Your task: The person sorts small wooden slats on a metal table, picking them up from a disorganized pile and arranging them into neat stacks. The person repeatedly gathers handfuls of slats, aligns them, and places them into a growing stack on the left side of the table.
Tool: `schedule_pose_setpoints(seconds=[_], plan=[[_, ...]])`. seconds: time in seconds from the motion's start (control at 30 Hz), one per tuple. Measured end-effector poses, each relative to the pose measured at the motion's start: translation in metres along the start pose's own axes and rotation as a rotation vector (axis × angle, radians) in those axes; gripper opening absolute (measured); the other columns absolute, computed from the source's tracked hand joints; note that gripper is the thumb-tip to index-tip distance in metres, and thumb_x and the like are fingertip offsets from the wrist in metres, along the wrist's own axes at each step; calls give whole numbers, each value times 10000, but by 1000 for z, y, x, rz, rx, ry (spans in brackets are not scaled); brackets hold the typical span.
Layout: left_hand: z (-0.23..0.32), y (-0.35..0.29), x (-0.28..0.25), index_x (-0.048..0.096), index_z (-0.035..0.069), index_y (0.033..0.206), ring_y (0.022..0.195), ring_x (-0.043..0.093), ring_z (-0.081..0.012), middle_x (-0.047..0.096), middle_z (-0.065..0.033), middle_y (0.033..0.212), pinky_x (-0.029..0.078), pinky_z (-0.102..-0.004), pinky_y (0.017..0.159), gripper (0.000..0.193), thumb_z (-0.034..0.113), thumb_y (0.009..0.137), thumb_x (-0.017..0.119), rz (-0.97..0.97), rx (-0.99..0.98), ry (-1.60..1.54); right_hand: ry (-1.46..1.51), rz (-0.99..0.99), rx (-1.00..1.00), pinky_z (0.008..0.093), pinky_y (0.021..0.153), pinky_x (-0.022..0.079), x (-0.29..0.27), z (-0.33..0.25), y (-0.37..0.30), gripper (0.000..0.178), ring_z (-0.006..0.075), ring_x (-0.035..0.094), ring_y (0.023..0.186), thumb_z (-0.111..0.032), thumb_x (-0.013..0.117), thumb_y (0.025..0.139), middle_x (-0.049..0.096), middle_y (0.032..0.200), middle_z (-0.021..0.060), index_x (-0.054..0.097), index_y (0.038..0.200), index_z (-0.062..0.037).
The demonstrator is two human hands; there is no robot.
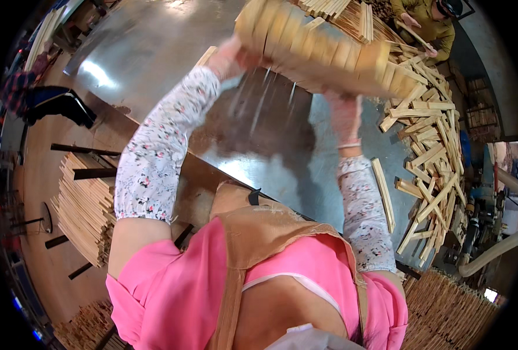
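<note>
A row of wooden strips (311,46), pressed side by side into one bundle, is held up above the shiny metal table (212,149). My left hand (234,58) grips its left end, and my right hand (344,114) clasps it from below nearer the right end. Both hands and the bundle are smeared by motion, so single fingers are hard to make out. Under the bundle a dark shadow falls across the metal. One loose strip (383,195) lies on the table beside my right forearm.
A jumbled heap of wooden strips (431,151) covers the table's right side. At the far right a co-worker (439,29) handles a strip. Another person (43,99) stands at the left. Stacked strips (84,204) rest on a rack with dark bars at the lower left.
</note>
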State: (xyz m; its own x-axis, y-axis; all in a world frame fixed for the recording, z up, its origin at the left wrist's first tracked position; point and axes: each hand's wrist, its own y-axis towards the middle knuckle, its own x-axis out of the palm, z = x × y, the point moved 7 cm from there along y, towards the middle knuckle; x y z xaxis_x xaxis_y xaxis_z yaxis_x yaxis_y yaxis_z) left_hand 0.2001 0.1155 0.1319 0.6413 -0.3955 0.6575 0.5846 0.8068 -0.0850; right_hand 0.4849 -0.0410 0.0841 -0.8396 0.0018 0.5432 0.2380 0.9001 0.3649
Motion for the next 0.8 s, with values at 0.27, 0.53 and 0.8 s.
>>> schedule_pose_setpoints(seconds=[0.27, 0.53, 0.8], plan=[[-132, -72, -150, 551, 87, 1492, 1409, 589, -269, 629, -136, 1510, 461, -435, 1158, 524, 368, 1056, 622, 240, 48, 599, -191, 495, 546, 401, 1101, 513, -2, 57, -143, 753, 236, 632, 1261, -572, 645, 1048, 638, 1421, 75, 462, 1555, -47], [-156, -135, -143, 549, 120, 1394, 1366, 595, -299, 622, -136, 1443, 458, -446, 1128, 398, 272, 1026, 537, 104, -78, 2146, -1807, -354, 595, 510, 1052, 514, -19, 106, -218, 772, 427, 589, 1264, -291, 647, 954, 653, 1335, 233, 363, 1606, 9], [-103, -151, -190, 400, 215, 1655, 1561, 383, -354, 411, -124, 1681, 328, -509, 1260, 749, 476, 999, 651, 553, -163, 2295, -1281, -62, 681, 477, 1065, 522, 3, 123, -208, 605, 451, 658, 1199, -231, 652, 977, 676, 1318, 263, 493, 1545, -97]])
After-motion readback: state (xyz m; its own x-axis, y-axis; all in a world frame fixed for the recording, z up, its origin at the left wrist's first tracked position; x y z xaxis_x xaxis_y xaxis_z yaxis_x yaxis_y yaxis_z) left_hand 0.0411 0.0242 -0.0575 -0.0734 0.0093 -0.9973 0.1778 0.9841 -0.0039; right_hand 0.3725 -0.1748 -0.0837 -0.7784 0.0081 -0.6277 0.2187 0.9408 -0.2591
